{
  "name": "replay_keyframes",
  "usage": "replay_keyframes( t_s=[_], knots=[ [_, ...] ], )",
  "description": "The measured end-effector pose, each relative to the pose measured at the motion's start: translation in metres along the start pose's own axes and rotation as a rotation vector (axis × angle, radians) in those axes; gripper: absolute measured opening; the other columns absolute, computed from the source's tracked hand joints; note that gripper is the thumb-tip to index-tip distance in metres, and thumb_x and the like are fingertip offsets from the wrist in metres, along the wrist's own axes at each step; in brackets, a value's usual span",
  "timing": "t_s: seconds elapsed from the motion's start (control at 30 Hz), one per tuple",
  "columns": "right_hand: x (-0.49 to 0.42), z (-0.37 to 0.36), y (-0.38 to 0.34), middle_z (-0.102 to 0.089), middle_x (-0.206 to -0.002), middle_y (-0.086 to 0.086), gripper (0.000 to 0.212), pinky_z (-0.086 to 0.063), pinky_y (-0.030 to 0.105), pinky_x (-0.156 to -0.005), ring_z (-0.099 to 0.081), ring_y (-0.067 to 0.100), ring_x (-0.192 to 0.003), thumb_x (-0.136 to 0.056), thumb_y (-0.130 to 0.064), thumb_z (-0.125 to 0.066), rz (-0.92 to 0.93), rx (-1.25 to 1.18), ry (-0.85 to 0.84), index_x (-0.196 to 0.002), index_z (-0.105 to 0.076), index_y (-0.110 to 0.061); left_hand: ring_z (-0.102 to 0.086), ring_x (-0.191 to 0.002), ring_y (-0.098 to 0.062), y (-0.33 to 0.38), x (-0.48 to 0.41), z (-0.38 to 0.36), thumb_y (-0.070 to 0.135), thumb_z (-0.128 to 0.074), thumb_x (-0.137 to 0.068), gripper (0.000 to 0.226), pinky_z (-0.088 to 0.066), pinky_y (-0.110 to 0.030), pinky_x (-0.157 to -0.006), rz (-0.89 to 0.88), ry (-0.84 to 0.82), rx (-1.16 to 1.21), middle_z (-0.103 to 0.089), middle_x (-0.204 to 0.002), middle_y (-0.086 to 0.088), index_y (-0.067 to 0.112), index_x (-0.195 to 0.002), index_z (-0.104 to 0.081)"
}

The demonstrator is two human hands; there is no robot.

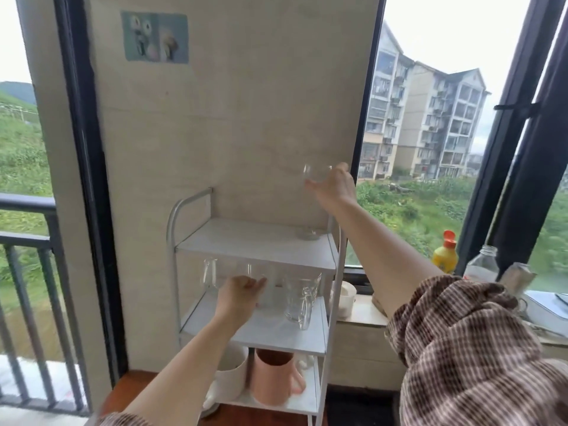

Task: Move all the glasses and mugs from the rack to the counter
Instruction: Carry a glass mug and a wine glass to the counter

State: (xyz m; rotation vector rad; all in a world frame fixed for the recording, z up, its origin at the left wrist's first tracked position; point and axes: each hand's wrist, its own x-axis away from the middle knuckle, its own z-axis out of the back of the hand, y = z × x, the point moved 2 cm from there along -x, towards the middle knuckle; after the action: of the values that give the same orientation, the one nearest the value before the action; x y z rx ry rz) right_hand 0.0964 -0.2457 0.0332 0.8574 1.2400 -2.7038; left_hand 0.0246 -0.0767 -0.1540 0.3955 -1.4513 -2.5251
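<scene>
Fingers [343, 171] of the right hand [335, 187] are curled round a clear glass [317, 175], held in the air above the top shelf of the rack [246, 238], close to the wall. The hold looks light and one-sided, so a quick swing toward the table could let it slip, or clip the second glass [308, 233] standing on that shelf below. The left hand [238, 295] is inside the middle shelf, its fingers bent beside a tumbler [263, 290]; blur hides whether they grip it. Working both hands at once is the main risk: with eyes on one, the other may bump the glass mug [299, 301] just beside it. A pink mug [273, 379] and a white mug [232, 372] sit on the bottom shelf
</scene>
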Motion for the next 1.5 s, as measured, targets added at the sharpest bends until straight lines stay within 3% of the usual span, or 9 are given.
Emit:
replay_keyframes(
  t_s=[0.1, 0.27, 0.5, 0.63, 0.8, 0.93, 1.07, 1.27, 1.5],
  knots=[
    [-0.007, -0.005, -0.001, -0.061, -0.116, 0.012, 0.066, -0.044, 0.031, -0.071, -0.061, 0.021, -0.079, -0.082, -0.047, -0.065, -0.049, -0.043, -0.031, -0.125, -0.041, -0.003, -0.055, -0.056, -0.013, -0.002, -0.003, 0.001, 0.036, -0.058, -0.091, 0.034, -0.039, -0.023, -0.054, 0.038, -0.032, 0.082, -0.063, -0.061, -0.001, 0.007, -0.076, -0.069],
    [-0.01, -0.01, -0.002, -0.063, -0.114, 0.006, 0.067, -0.045, 0.029, -0.077, -0.061, 0.025, -0.105, -0.079, -0.05, -0.066, -0.089, -0.13, 0.012, -0.127, -0.049, -0.006, -0.054, -0.074, -0.018, -0.003, -0.007, 0.004, 0.037, -0.059, -0.09, 0.029, -0.043, -0.023, -0.059, 0.123, -0.147, 0.139, -0.063, -0.08, -0.004, 0.013, -0.077, -0.067],
    [0.007, -0.008, -0.006, -0.048, -0.095, -0.005, 0.057, -0.037, 0.027, -0.07, -0.048, 0.016, -0.088, -0.074, -0.047, -0.073, -0.011, -0.213, -0.005, -0.113, -0.051, -0.011, -0.05, -0.079, -0.016, -0.003, -0.002, 0.008, 0.039, -0.063, -0.088, 0.033, -0.047, -0.026, -0.066, 0.269, -0.158, 0.301, -0.055, -0.098, 0.0, 0.014, -0.11, -0.064],
    [0.026, -0.001, -0.012, -0.05, -0.083, -0.01, 0.056, -0.032, 0.017, -0.052, -0.049, 0.006, -0.072, -0.072, -0.045, -0.075, 0.046, -0.242, 0.003, -0.111, -0.052, -0.011, -0.054, -0.09, -0.025, -0.003, 0.006, 0.013, 0.039, -0.063, -0.088, 0.021, -0.052, -0.032, -0.074, 0.312, -0.127, 0.331, -0.049, -0.089, 0.003, 0.019, -0.093, -0.06],
    [0.046, 0.012, -0.018, -0.048, -0.084, -0.011, 0.048, -0.032, 0.024, -0.068, -0.048, 0.015, -0.089, -0.072, -0.041, -0.076, 0.156, -0.236, -0.015, -0.102, -0.05, -0.014, -0.059, -0.08, -0.023, -0.004, 0.018, 0.02, 0.031, -0.068, -0.086, 0.033, -0.056, -0.035, -0.08, 0.276, -0.078, 0.454, -0.055, -0.114, -0.009, 0.008, -0.11, -0.064],
    [0.062, 0.027, -0.025, -0.052, -0.101, -0.006, 0.056, -0.035, 0.024, -0.073, -0.05, 0.014, -0.094, -0.071, -0.04, -0.079, 0.23, -0.263, 0.005, -0.113, -0.054, -0.011, -0.067, -0.09, -0.032, -0.007, 0.035, 0.032, 0.03, -0.07, -0.085, 0.047, -0.057, -0.03, -0.068, 0.286, -0.089, 0.473, -0.053, -0.13, -0.011, 0.01, -0.126, -0.058],
    [0.078, 0.043, -0.028, -0.056, -0.102, -0.005, 0.053, -0.04, 0.023, -0.067, -0.057, 0.016, -0.093, -0.068, -0.044, -0.08, 0.271, -0.303, 0.026, -0.104, -0.052, -0.017, -0.066, -0.087, -0.032, -0.011, 0.055, 0.043, 0.03, -0.069, -0.086, 0.035, -0.058, -0.025, -0.054, 0.27, -0.102, 0.473, -0.056, -0.123, -0.014, 0.007, -0.113, -0.064],
    [0.118, 0.077, -0.033, -0.061, -0.105, 0.001, 0.062, -0.049, 0.026, -0.072, -0.061, 0.018, -0.095, -0.065, -0.049, -0.079, 0.281, -0.328, 0.043, -0.11, -0.056, -0.014, -0.065, -0.094, -0.034, -0.008, 0.095, 0.062, 0.026, -0.067, -0.088, 0.026, -0.059, -0.04, -0.075, 0.278, -0.138, 0.531, -0.057, -0.12, -0.01, 0.007, -0.106, -0.063],
    [0.204, 0.109, 0.008, -0.061, -0.1, -0.002, 0.05, -0.046, 0.018, -0.062, -0.063, 0.017, -0.091, -0.068, -0.04, -0.082, 0.168, -0.31, 0.031, -0.102, -0.054, -0.017, -0.066, -0.077, -0.028, -0.004, 0.155, 0.062, 0.027, -0.067, -0.088, 0.021, -0.06, -0.031, -0.051, 0.266, -0.224, 0.525, -0.064, -0.093, -0.011, 0.007, -0.084, -0.064]
  ],
)
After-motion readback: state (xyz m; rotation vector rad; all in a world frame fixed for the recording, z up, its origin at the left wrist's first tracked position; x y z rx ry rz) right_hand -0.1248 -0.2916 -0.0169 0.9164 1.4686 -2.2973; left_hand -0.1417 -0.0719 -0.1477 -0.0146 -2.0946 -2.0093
